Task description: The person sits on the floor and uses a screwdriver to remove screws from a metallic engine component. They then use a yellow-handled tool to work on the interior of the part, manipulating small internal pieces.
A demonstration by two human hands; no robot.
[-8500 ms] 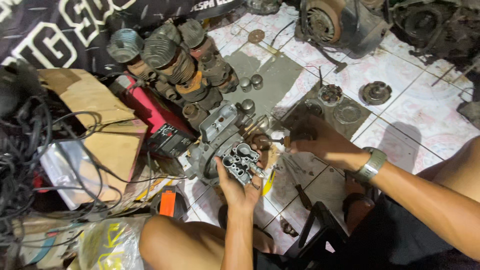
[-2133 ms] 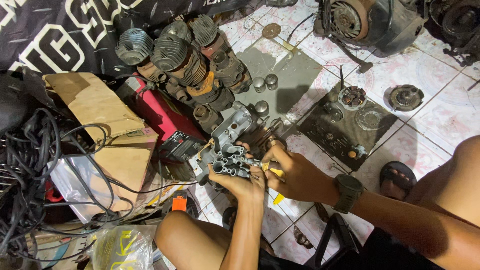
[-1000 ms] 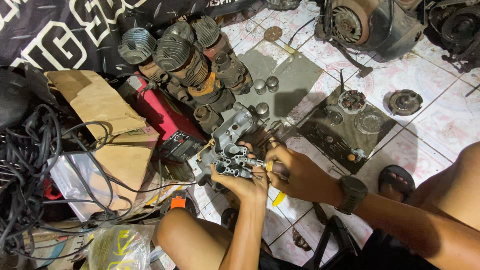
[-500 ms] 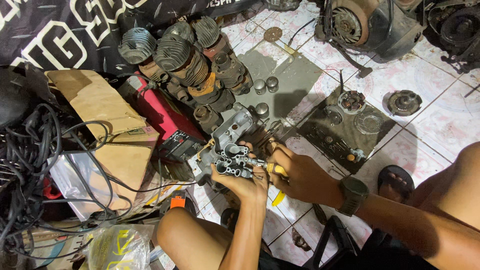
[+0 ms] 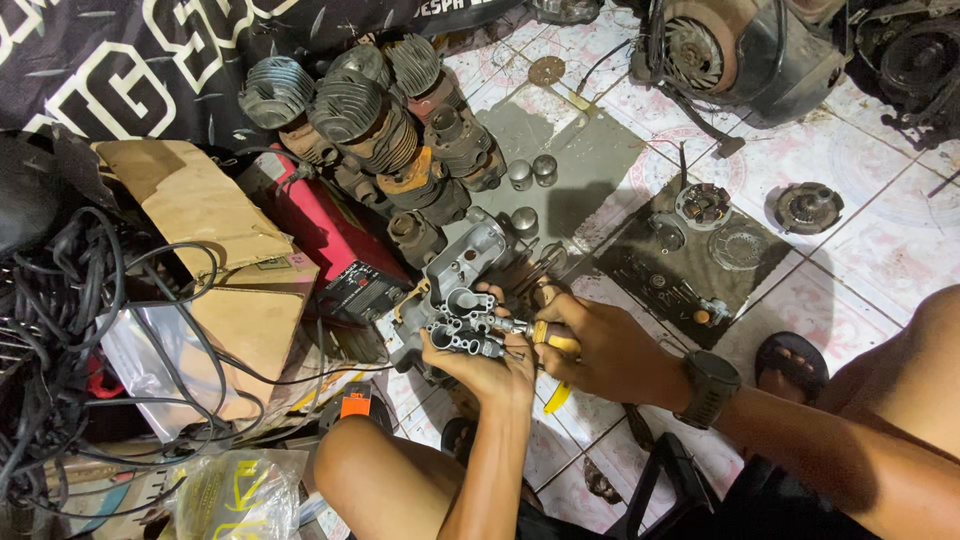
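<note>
Cupping a small grey metal carburettor body (image 5: 462,322) from below, the left hand (image 5: 487,368) holds it closed in its fingers above the tiled floor (image 5: 860,270), just over the person's bare knee. The right hand (image 5: 610,348) is wrapped shut around a yellow-handled screwdriver (image 5: 545,335), whose tip meets the carburettor body's side. A black wristwatch sits on the right wrist. Finned engine cylinders (image 5: 370,120) stand near, beside a red box (image 5: 335,245), folded cardboard (image 5: 215,250) and a tangle of black cables (image 5: 60,330).
</note>
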